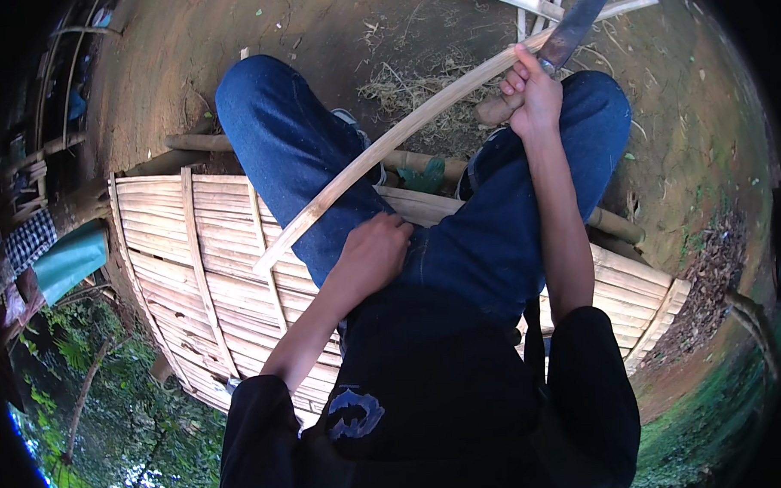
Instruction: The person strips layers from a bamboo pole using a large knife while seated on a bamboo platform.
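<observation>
My right hand [536, 97], above my right knee, is closed round the wooden handle of a machete [579, 22]. Its dark blade points up and away to the right. Across the blade's base lies a long pale bamboo strip [395, 136], touched by the thumb and forefinger of that hand. From there the strip slants down to the left, over my left thigh, its near end past the leg. My left hand [375, 251] rests on my lap below the strip, apart from it. Its fingers are curled in, and I see nothing in them.
I sit on a slatted bamboo platform [224, 267]. Fibrous shavings [428, 92] lie on the dirt beyond my feet. A bamboo frame [533, 2] stands at the far edge. A green sheet [71, 262] and a checked cloth [31, 242] hang at the left.
</observation>
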{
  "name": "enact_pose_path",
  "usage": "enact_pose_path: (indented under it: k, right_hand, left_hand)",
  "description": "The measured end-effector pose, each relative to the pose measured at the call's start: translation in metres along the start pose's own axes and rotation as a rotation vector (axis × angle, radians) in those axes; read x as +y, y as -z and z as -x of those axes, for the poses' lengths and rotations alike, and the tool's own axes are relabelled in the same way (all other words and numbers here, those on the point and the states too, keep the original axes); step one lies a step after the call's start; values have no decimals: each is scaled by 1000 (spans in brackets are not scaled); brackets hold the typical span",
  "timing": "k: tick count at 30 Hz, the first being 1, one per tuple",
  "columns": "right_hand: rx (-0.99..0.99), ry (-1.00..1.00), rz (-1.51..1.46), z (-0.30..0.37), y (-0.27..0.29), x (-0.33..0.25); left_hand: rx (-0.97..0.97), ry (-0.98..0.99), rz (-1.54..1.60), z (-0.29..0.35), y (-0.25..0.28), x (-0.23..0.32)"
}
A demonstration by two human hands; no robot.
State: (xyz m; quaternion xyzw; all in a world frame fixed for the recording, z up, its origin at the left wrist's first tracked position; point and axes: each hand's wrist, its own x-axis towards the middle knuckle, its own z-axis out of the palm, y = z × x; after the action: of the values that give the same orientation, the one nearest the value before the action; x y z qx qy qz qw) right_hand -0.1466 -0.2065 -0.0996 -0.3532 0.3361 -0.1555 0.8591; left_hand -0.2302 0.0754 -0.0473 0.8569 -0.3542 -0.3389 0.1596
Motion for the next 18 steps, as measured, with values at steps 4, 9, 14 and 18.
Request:
enact_pose_path:
  k: [4,9,14,18]
  right_hand:
    - [19,-5,-15,0,-2,2]
    - [28,-3,-9,-1,-1,0]
    - [14,0,-20,0,-1,0]
    - [23,8,-12,3,-4,-4]
  left_hand:
    - [-283,274,92,-36,-7,-23]
    - [203,-19,-526,-83,-7,-18]
    - [-201,60,-739,-72,-15,-41]
    - [-222,-362,-687,-6,-26,-31]
